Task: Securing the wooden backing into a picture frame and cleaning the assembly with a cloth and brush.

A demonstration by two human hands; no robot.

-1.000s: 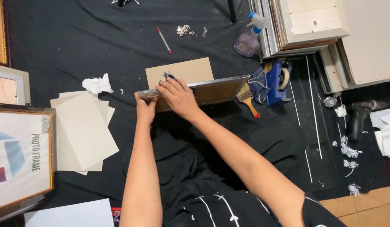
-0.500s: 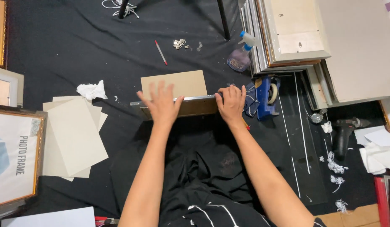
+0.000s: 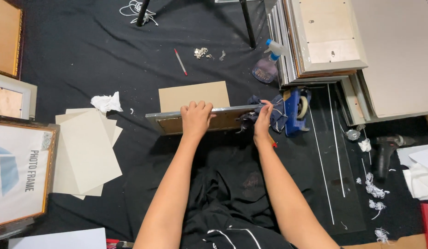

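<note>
Right hand now on dark cloth.

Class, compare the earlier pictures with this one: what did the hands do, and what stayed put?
The right hand slid from the frame's middle to its right end and took hold of a dark cloth. The left hand shifted from the left end to the middle. The frame stays on edge; the cardboard sheet unmoved.

I'm in a picture-framing workshop, sitting on a floor spread with black cloth: stacked frames lean beside me, mat boards lie fanned out, a finished framed print, a drill and loose hangers lie around.
</note>
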